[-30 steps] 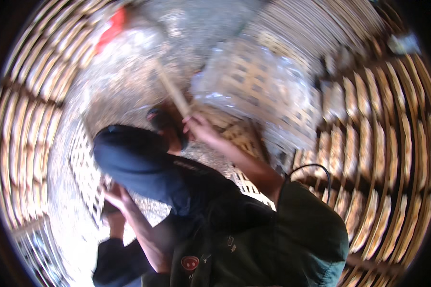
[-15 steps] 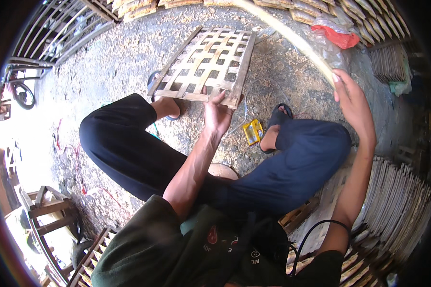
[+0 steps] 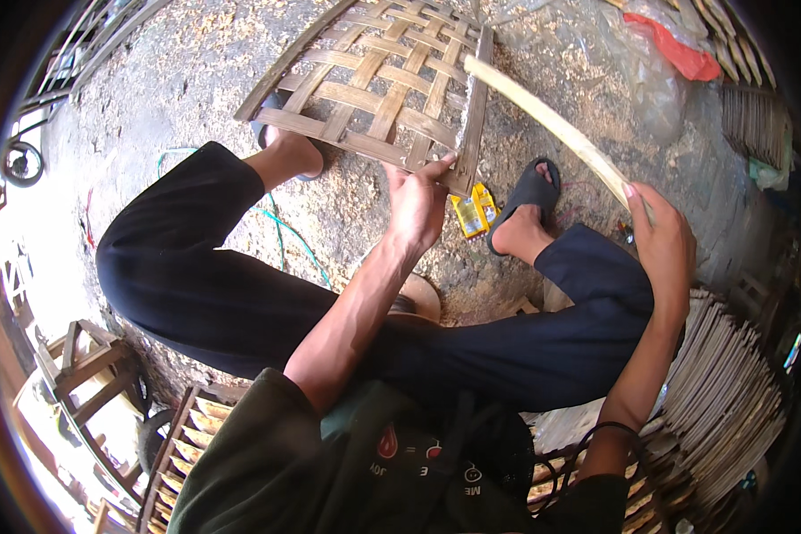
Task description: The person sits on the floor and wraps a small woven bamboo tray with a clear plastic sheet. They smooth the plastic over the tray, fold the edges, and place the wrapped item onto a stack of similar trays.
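Closest in, the person sits low with knees spread, dark trousers framing a patch of dusty ground strewn with wood shavings, which leaves working room between the legs. From the lower edge the left hand [image 3: 416, 203] reaches forward and closes its fingers on the near corner of a woven bamboo panel [image 3: 374, 84], thumb and fingertips pinching the edge slat; the panel leans tilted with its near edge against the left foot, so the hold seems meant to steady it and keep that corner up. To the right, the right hand [image 3: 660, 242] is wrapped around the near end of a long bamboo strip [image 3: 543, 116], fingers curled fully about it. That strip runs away from the palm up and to the left, and its far tip reaches the right edge of the panel, touching or just above it; which one I cannot tell. Held so, the strip appears lined up to enter the weave from the side. Between the feet, just beside the black sandal [image 3: 529, 191], lies a small yellow packet [image 3: 473, 210]. Farther out, a red plastic bag [image 3: 681, 49] sits on the ground, and stacks of bamboo slats [image 3: 730, 400] crowd the right side.
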`<state>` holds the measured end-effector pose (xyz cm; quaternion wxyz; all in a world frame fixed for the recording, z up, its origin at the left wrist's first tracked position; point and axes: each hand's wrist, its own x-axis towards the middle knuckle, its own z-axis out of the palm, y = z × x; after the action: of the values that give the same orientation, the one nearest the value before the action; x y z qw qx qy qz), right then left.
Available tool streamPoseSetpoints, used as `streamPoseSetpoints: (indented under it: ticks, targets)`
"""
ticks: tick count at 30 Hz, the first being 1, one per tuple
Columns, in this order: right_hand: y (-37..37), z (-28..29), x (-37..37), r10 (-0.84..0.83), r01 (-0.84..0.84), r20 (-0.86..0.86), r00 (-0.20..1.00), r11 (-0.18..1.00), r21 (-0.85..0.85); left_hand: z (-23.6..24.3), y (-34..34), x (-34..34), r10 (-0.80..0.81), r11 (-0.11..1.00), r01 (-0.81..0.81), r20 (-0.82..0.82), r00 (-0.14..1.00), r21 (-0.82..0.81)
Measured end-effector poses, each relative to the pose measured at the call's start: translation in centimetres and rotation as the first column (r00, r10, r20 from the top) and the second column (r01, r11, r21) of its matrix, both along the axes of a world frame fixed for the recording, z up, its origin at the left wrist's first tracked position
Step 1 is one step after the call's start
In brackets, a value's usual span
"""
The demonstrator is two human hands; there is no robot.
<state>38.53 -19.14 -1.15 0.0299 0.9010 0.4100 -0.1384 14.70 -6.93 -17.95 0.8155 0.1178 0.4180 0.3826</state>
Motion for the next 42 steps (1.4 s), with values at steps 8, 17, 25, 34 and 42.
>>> streamPoseSetpoints:
  ticks: [8,17,25,34,42]
  targets:
    - [1.0,0.8,-0.1,0.02,-0.011,0.099,0.995,0.996,-0.091,-0.2,-0.2,0.8,0.042,0.999,-0.042,0.0,0.999,0.017]
    - [1.4,1.2,-2.3,0.016,0.006,0.131,0.991,0.986,-0.167,0.5,-0.2,0.7,-0.009,0.999,0.014,-0.102,0.995,0.043]
    - [4.3,-0.7,-2.5,0.126,-0.068,0.221,0.967,0.965,-0.252,0.3,-0.6,1.0,-0.039,0.994,0.057,-0.187,0.982,0.093]
    - [3.8,-1.1,-0.3,0.036,-0.022,0.228,0.973,0.998,-0.064,0.4,0.2,0.4,-0.04,0.996,0.047,-0.099,0.994,0.073]
    - [1.2,-3.3,2.9,-0.287,0.331,-0.239,0.927,0.929,0.167,2.9,3.5,-1.5,0.04,0.997,-0.051,0.163,0.986,0.062]
